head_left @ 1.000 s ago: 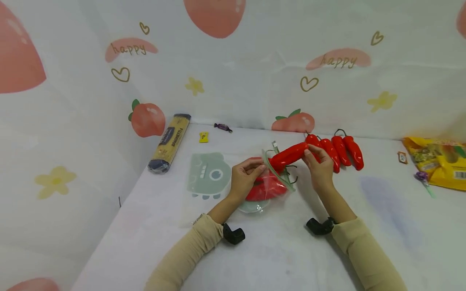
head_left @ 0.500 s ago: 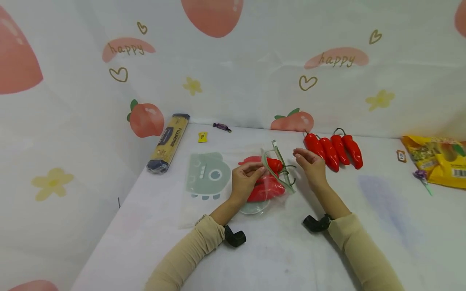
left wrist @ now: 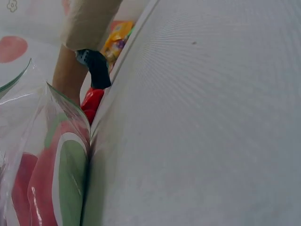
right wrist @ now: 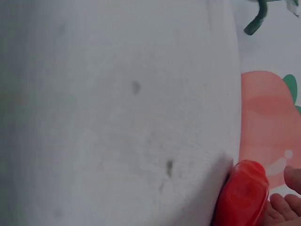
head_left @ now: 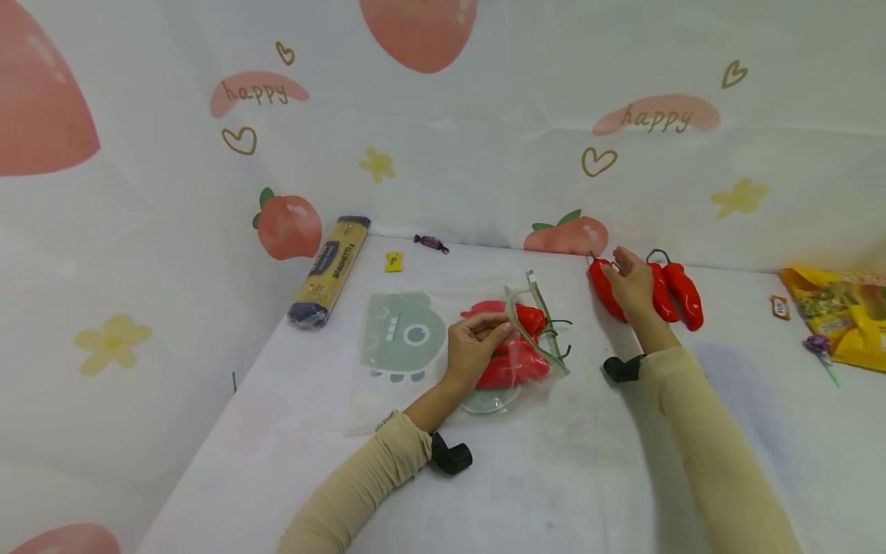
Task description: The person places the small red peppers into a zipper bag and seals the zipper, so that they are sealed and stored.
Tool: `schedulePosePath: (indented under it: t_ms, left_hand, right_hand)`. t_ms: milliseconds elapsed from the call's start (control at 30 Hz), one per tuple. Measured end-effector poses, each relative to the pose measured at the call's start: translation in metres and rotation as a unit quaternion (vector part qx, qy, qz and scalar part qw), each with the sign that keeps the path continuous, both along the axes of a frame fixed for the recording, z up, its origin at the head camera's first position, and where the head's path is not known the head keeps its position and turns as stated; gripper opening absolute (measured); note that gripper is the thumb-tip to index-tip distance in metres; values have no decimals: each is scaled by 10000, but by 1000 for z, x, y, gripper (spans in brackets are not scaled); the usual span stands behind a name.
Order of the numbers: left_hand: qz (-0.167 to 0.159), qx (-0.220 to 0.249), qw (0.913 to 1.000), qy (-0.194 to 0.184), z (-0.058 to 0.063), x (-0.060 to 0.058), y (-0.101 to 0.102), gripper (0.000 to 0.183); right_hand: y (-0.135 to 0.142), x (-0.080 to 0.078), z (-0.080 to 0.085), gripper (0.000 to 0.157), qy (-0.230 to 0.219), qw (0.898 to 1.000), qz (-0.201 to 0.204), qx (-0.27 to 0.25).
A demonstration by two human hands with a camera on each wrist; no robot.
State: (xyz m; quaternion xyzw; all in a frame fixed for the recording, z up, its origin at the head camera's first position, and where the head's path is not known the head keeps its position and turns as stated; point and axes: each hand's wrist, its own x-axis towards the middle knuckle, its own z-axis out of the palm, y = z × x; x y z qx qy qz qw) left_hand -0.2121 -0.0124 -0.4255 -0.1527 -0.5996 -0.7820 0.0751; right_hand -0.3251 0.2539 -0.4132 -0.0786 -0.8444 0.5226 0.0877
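Observation:
My left hand [head_left: 474, 350] pinches the edge of a clear zip bag [head_left: 401, 335] printed with a green monster, keeping its mouth parted toward the right. Several red chili peppers [head_left: 512, 365] lie inside, stems poking out of the opening; in the left wrist view the bag [left wrist: 70, 174] shows them through its plastic. At the back right, my right hand [head_left: 633, 285] reaches over a row of loose red chili peppers [head_left: 684, 296] and hides part of it. In the right wrist view, the thumb and fingers [right wrist: 280, 207] are spread apart beside one red pepper [right wrist: 242, 193].
A spaghetti pack [head_left: 330, 273] lies at the back left, near a yellow candy [head_left: 394, 261] and a purple wrapped candy [head_left: 431, 244]. On the right are a small orange-brown packet [head_left: 780, 308], a lollipop [head_left: 819, 346] and a yellow bag [head_left: 847, 315]. A printed backdrop stands behind the table.
My right hand let go of a red chili pepper that went into the bag, then moved right and back to the loose peppers. The left hand stays on the bag's edge.

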Motion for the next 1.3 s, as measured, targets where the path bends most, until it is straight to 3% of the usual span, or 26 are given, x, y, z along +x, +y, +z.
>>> schedulePosePath:
  t_ms: [367, 500, 600, 633, 700, 833, 967, 1033, 1133, 1200, 1300]
  left_hand:
    - [-33, -17, 10000, -25, 0, 1, 2, 23]
    - [-95, 141, 9998, -125, 1, 3, 3, 22]
    - [-128, 274, 9995, -132, 2, 3, 4, 21]
    - [-120, 289, 9994, -115, 2, 3, 5, 21]
    - [-93, 295, 9995, -98, 2, 3, 5, 21]
    - [-50, 323, 9994, -74, 1, 2, 5, 21]
    - [-57, 313, 9995, -83, 1, 1, 3, 21]
    - [-48, 291, 9995, -115, 1, 1, 2, 21]
    - [-18, 159, 9998, -153, 1, 1, 1, 22]
    - [-11, 65, 9999, -147, 2, 1, 1, 22]
    - [32, -69, 9999, -127, 2, 1, 1, 22]
  right_hand:
    - [-10, 1, -6, 66, -1127, 9907, 438, 622]
    - [-15, 12, 3, 65, -993, 9948, 217, 88]
    - [-22, 24, 15, 63, -812, 9919, -171, -961]
    - [-24, 29, 20, 62, -749, 9857, -328, -1471]
    - [-29, 40, 27, 58, -637, 9617, -635, -2591]
    - [-39, 58, 33, 53, -172, 8890, -1056, -4453]
    - [-52, 65, 28, 50, 429, 8393, -1090, -5310]
    - [-60, 67, 22, 48, 548, 8295, -1039, -5460]
    - [-71, 69, 10, 39, 242, 8415, -1075, -5289]
    - [-75, 72, 2, 33, -182, 8738, -966, -4763]
    - [-78, 75, -9, 38, -859, 9276, -522, -3599]
